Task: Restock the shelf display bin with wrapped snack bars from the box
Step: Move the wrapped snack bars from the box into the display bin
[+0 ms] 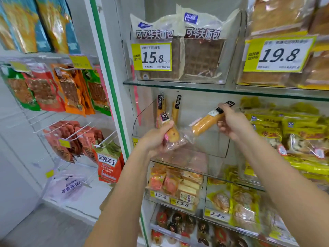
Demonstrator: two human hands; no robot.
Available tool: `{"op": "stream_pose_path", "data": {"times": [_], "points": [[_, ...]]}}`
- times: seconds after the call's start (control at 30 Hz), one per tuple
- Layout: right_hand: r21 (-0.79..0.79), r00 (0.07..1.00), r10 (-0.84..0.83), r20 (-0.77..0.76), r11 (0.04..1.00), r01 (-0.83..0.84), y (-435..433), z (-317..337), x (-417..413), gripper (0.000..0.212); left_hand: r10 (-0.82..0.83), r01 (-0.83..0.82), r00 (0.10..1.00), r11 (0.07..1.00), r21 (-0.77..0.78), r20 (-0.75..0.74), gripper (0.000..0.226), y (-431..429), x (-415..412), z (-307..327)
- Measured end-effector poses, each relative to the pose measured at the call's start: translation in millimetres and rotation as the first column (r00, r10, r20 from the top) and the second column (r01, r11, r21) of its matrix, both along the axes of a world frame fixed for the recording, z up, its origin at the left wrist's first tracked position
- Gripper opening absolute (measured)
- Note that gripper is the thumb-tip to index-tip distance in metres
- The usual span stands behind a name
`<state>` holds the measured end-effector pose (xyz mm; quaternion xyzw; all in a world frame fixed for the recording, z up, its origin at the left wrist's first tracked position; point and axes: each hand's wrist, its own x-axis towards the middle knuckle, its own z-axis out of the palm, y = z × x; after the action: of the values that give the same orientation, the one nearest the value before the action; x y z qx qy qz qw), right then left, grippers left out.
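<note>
A clear display bin (216, 147) sits on a glass shelf in a shop cabinet. Inside it, two wrapped snack bars (161, 104) stand upright against its back left corner; the rest of the bin is open room. The left hand (154, 139) grips a third bar (171, 133) at the bin's front left edge, fingers curled round its crumpled wrapper. The right hand (233, 123) pinches the black-labelled end of a fourth bar (204, 123), held tilted over the bin's middle. Just above, the upper glass shelf (178, 85) carries another clear bin holding two waffle bread packs (201, 56). Yellow packets (293, 125) crowd the neighbouring bin on the right.
</note>
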<state>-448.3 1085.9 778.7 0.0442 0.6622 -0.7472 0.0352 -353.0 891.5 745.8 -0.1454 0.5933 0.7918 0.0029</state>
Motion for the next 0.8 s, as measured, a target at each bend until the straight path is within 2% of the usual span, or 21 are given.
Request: {"op": "stream_pose_path", "data": {"times": [0.07, 0.17, 0.23, 0.3, 0.37, 0.43, 0.5, 0.63, 0.8], "points": [[0.18, 0.999, 0.006, -0.039, 0.984, 0.001, -4, 8, -28, 0.029, 0.004, -0.003, 0.999, 1.0, -0.025, 0.038, 0.02, -4, -29, 7], [0.46, 0.991, 0.014, -0.135, 0.886, 0.05, -17, 14, -58, 0.03, -0.027, 0.039, 0.996, 0.989, -0.144, 0.087, 0.014, -3, -69, 15], [0.576, 0.972, 0.071, -0.223, 0.814, 0.073, -28, 10, -76, 0.027, -0.004, 0.03, 0.995, 0.966, -0.258, 0.102, 0.012, 1, -94, 14], [0.659, 0.963, 0.144, -0.23, 0.751, 0.045, -38, 3, -90, 0.028, 0.036, 0.01, 0.993, 0.919, -0.394, 0.109, 0.013, 4, -116, 7], [0.697, 0.959, 0.195, -0.205, 0.717, 0.004, -46, -5, -103, 0.032, 0.053, 0.019, 0.991, 0.853, -0.521, 0.121, 0.03, 4, -136, -3], [0.674, 0.96, 0.209, -0.188, 0.738, -0.028, -53, -11, -113, 0.03, 0.084, 0.019, 0.989, 0.75, -0.661, 0.124, 0.048, -1, -154, -13], [0.641, 0.963, 0.222, -0.156, 0.764, -0.072, -59, -16, -120, 0.029, 0.122, -0.021, 0.99, 0.638, -0.77, 0.074, 0.041, -6, -166, -17], [0.613, 0.956, 0.268, -0.119, 0.778, -0.142, -71, -23, -133, 0.03, 0.087, -0.079, 0.995, 0.492, -0.867, -0.042, 0.029, -14, -187, -22], [0.609, 0.949, 0.291, -0.125, 0.778, -0.158, -82, -30, -150, 0.029, 0.05, -0.119, 0.993, 0.46, -0.88, -0.108, 0.026, -18, -210, -38]]}}
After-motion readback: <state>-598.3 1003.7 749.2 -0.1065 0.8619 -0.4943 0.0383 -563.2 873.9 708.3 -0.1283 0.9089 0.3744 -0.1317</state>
